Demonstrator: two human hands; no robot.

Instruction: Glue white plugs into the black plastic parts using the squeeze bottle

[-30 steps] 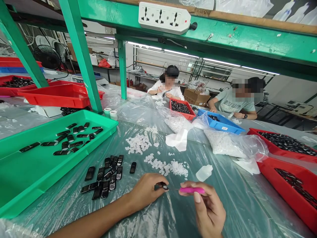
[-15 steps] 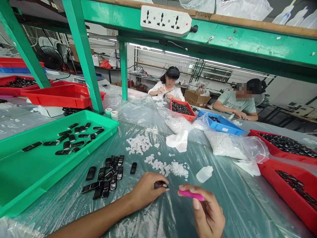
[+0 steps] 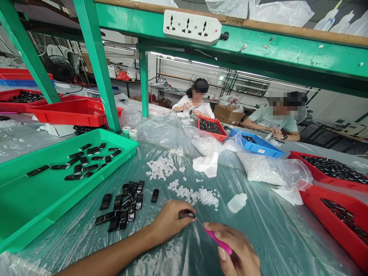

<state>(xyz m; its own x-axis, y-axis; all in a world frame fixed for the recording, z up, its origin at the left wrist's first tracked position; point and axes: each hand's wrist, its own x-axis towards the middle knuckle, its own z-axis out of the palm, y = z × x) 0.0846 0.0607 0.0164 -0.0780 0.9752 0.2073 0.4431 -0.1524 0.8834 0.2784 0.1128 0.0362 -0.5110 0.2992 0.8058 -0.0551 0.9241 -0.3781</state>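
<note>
Between the thumb and fingers of my left hand [image 3: 171, 216] is a small black plastic part [image 3: 189, 214], mostly covered by the fingers. My right hand [image 3: 237, 245] is closed on a pink-handled tool [image 3: 217, 239] with a thin metal shaft, whose tip reaches the black part. The kind of tip is too small to make out. Left of my left hand lies a pile of black plastic parts [image 3: 123, 209], with one single part [image 3: 155, 195] apart from it. Small white pieces [image 3: 186, 193] are spread just beyond my hands.
A green tray [image 3: 69, 195] with black parts stands at left. Red trays [image 3: 322, 211] of parts line the right side. A white squeeze bottle [image 3: 237, 202] lies near my right hand. A green shelf beam [image 3: 258, 42] crosses above; two people sit across the table.
The pink handle has swung from nearly level to a steeper slant, its rear end lower, and my right hand has turned with it. My left hand stays in place.
</note>
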